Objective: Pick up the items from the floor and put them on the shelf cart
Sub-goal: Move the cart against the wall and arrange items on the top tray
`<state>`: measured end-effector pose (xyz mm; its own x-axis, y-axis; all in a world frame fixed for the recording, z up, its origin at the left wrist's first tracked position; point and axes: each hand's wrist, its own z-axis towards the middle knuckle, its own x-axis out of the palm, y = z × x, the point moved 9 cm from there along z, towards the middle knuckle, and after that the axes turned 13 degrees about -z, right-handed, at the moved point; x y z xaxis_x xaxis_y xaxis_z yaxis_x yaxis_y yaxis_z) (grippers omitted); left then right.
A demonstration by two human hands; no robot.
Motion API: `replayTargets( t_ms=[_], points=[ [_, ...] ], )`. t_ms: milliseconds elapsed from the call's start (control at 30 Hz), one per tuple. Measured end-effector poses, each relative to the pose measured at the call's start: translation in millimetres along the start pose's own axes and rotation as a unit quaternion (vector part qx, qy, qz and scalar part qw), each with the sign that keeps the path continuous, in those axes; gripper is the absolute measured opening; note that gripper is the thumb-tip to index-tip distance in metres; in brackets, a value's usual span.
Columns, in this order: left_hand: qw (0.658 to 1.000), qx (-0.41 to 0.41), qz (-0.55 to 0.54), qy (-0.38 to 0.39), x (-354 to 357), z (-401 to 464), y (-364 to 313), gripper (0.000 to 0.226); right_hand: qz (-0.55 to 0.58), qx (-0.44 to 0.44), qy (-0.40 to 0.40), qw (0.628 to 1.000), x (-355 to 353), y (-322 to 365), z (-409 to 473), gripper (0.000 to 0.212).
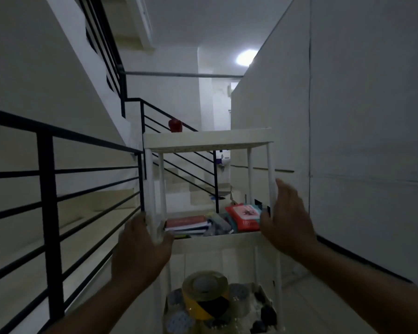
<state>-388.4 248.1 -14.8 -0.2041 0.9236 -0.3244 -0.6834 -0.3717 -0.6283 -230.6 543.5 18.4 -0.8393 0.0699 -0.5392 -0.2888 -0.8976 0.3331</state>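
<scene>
A white three-tier shelf cart [208,138] stands right in front of me. A red apple [175,125] sits on its top tier. The middle tier holds stacked books [187,224], folded cloths and a red wipes pack [244,216]. Tape rolls [204,294] and small packets fill the bottom tier. My left hand [140,251] grips the cart's near left post at the middle tier. My right hand [287,222] lies with straight fingers against the near right post and middle tier edge.
A black metal stair railing [46,179] runs along my left, with steps beyond it. A plain white wall [360,116] closes the right side. More stairs and a lit passage lie behind the cart. The passage here is narrow.
</scene>
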Motion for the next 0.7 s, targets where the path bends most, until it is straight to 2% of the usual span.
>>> replayTargets(
  t_ms=[100,200,333,433,500,700],
  points=[
    [0.983,0.165,0.076,-0.039,-24,42,-69,0.079,-0.075,-0.103,-0.134,0.983,-63,57,53,0.072],
    [0.969,0.228,0.076,-0.059,-38,88,-112,0.080,-0.100,-0.118,-0.190,0.970,-96,86,106,0.061],
    [0.970,0.218,0.096,-0.045,-37,136,-127,0.080,-0.105,-0.111,-0.154,0.976,-87,85,150,0.043],
    [0.979,0.185,0.084,0.008,-26,151,-117,0.068,-0.045,-0.122,-0.110,0.986,-69,72,162,0.035],
    [0.980,0.186,0.070,0.010,-25,151,-116,0.060,-0.011,-0.136,-0.100,0.985,-63,66,163,0.030],
    [0.984,0.143,0.090,0.055,-23,150,-109,0.073,0.037,-0.153,-0.095,0.983,-66,62,161,0.020]
  ],
)
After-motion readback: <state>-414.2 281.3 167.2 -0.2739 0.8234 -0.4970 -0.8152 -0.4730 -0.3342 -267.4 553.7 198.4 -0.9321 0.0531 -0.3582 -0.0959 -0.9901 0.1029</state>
